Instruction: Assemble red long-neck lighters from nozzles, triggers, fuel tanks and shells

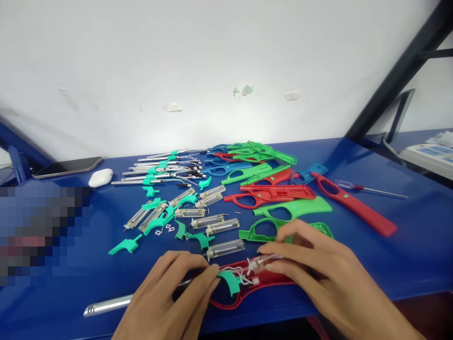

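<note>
Near the table's front edge lies a red lighter handle half-shell (pixel 228 306), inner side up. My left hand (pixel 170 290) is closed around the lighter's silver metal tube (pixel 109 304) at the shell's front end; its tip sticks out to the left. A green trigger (pixel 231 283) and white wires (pixel 235 270) sit at the shell beside my left fingertips. My right hand (pixel 318 269) pinches a clear fuel tank (pixel 260 263) over the shell's rear part. The fingers partly hide the tank. Just beyond lies another clear tank (pixel 226 248).
Several clear tanks (pixel 222 225) and green triggers (pixel 125 245) lie at mid-table, with metal tubes (pixel 141 180) behind. Green half-shells (pixel 297 208) and a closed-looking red handle (pixel 357 205) are to the right, near a screwdriver (pixel 375 191). A white case (pixel 101 178) and phone (pixel 69 166) lie back left.
</note>
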### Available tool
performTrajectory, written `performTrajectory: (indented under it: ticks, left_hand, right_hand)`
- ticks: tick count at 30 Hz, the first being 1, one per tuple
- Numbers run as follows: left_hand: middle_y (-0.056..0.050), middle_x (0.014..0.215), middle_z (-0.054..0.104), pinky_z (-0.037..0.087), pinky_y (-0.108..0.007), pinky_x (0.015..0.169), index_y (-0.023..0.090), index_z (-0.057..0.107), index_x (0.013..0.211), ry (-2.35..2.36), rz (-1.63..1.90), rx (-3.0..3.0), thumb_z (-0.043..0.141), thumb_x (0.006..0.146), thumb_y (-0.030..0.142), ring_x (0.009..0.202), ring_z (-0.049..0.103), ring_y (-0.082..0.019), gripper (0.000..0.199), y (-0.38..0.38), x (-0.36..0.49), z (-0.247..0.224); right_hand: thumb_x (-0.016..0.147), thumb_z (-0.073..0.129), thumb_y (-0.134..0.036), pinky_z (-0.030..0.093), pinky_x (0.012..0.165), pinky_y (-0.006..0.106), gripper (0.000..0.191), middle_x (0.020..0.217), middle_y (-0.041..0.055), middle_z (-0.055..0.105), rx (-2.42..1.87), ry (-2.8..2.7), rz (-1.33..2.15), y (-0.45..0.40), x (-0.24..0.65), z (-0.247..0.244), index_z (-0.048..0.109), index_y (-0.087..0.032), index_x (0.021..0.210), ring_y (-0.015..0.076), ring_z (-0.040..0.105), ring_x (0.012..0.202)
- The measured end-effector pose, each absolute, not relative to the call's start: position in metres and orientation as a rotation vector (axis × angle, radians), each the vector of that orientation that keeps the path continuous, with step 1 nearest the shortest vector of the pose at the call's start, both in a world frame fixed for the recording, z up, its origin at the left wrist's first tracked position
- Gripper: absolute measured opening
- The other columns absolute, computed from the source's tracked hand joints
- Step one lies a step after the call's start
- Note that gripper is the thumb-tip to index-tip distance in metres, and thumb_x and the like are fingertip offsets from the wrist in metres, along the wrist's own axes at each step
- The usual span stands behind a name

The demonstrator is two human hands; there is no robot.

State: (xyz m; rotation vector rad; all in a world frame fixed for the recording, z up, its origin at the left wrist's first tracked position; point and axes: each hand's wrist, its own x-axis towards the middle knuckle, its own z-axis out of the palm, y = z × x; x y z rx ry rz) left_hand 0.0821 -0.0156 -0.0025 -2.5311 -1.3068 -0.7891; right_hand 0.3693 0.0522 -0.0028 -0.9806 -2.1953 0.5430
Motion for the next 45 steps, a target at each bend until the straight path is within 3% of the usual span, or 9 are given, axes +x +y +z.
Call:
performTrajectory:
  ticks: [7, 12, 18, 25, 29, 34, 37, 42, 45]
  left_hand:
    - [0.001, 0.120, 0.077, 0.057, -0.022, 0.094, 0.026, 0.070, 0.136, -1.242, -0.713, -2.589, 0.042, 0.109, 0.002, 0.104, 0.070, -0.013, 0.046, -0.014, 0.088, 0.001]
    - [0.004, 0.106, 0.080, 0.057, -0.026, 0.080, 0.028, 0.073, 0.127, -1.202, -0.718, -2.504, 0.038, 0.115, 0.012, 0.087, 0.072, -0.015, 0.040, -0.007, 0.100, 0.014]
    - [0.001, 0.114, 0.077, 0.056, -0.028, 0.085, 0.029, 0.069, 0.137, -1.171, -0.549, -2.554, 0.042, 0.119, 0.018, 0.096, 0.070, -0.018, 0.034, -0.010, 0.101, 0.012]
    - [0.001, 0.109, 0.076, 0.054, -0.031, 0.082, 0.027, 0.072, 0.128, -1.134, -0.600, -2.505, 0.040, 0.117, 0.012, 0.087, 0.065, -0.019, 0.037, -0.010, 0.103, 0.006]
    - [-0.001, 0.121, 0.076, 0.053, -0.034, 0.090, 0.026, 0.070, 0.136, -1.082, -0.550, -2.562, 0.043, 0.117, 0.013, 0.092, 0.065, -0.019, 0.036, -0.011, 0.097, 0.005]
    - [-0.001, 0.123, 0.079, 0.056, -0.034, 0.091, 0.026, 0.070, 0.138, -1.052, -0.478, -2.582, 0.043, 0.114, 0.009, 0.093, 0.068, -0.020, 0.039, -0.010, 0.095, 0.010]
    - [0.001, 0.123, 0.081, 0.056, -0.033, 0.094, 0.026, 0.069, 0.140, -1.049, -0.488, -2.573, 0.042, 0.111, 0.004, 0.098, 0.071, -0.020, 0.045, -0.009, 0.096, 0.012]
    - [0.005, 0.131, 0.079, 0.047, -0.024, 0.113, 0.027, 0.065, 0.148, -1.237, -0.671, -2.538, 0.039, 0.105, -0.002, 0.122, 0.070, -0.014, 0.058, -0.016, 0.078, 0.017]
    - [0.003, 0.134, 0.076, 0.040, -0.023, 0.124, 0.026, 0.065, 0.145, -1.258, -0.675, -2.502, 0.046, 0.109, 0.004, 0.127, 0.068, -0.013, 0.047, -0.025, 0.057, 0.019]
  right_hand:
    - [0.115, 0.061, -0.034, 0.060, 0.072, 0.023, 0.024, 0.105, 0.0011, 0.066, -0.967, -2.265, 0.534, 0.051, 0.372, -0.003, 0.083, -0.038, 0.122, 0.0132, 0.074, 0.084]
    - [0.115, 0.062, -0.040, 0.061, 0.076, 0.024, 0.023, 0.102, 0.0002, 0.066, -0.992, -2.265, 0.609, 0.051, 0.372, 0.001, 0.085, -0.039, 0.117, 0.0132, 0.072, 0.085]
    - [0.112, 0.068, -0.044, 0.058, 0.070, 0.023, 0.021, 0.095, -0.0010, 0.064, -0.998, -2.263, 0.713, 0.052, 0.374, 0.001, 0.085, -0.040, 0.121, 0.0126, 0.069, 0.080]
    - [0.116, 0.055, -0.049, 0.060, 0.075, 0.025, 0.033, 0.099, 0.0006, 0.068, -1.020, -2.308, 0.810, 0.050, 0.375, 0.009, 0.086, -0.039, 0.123, 0.0140, 0.072, 0.086]
    - [0.114, 0.062, -0.049, 0.060, 0.076, 0.023, 0.027, 0.098, -0.0008, 0.069, -1.021, -2.282, 0.802, 0.050, 0.374, 0.008, 0.086, -0.042, 0.125, 0.0132, 0.073, 0.085]
    - [0.112, 0.067, -0.041, 0.061, 0.084, 0.022, 0.016, 0.104, -0.0019, 0.074, -1.036, -2.218, 0.882, 0.050, 0.373, 0.007, 0.083, -0.037, 0.111, 0.0136, 0.075, 0.091]
    - [0.111, 0.069, -0.038, 0.059, 0.079, 0.021, 0.015, 0.099, -0.0029, 0.072, -1.067, -2.202, 0.908, 0.049, 0.373, 0.008, 0.077, -0.033, 0.099, 0.0127, 0.072, 0.084]
    - [0.110, 0.068, -0.048, 0.057, 0.073, 0.022, 0.021, 0.096, -0.0031, 0.071, -1.096, -2.190, 0.833, 0.048, 0.373, 0.001, 0.073, -0.033, 0.097, 0.0133, 0.070, 0.081]
    - [0.110, 0.065, -0.054, 0.057, 0.073, 0.023, 0.023, 0.097, -0.0015, 0.072, -1.116, -2.148, 0.723, 0.045, 0.375, -0.004, 0.073, -0.035, 0.101, 0.0157, 0.070, 0.084]
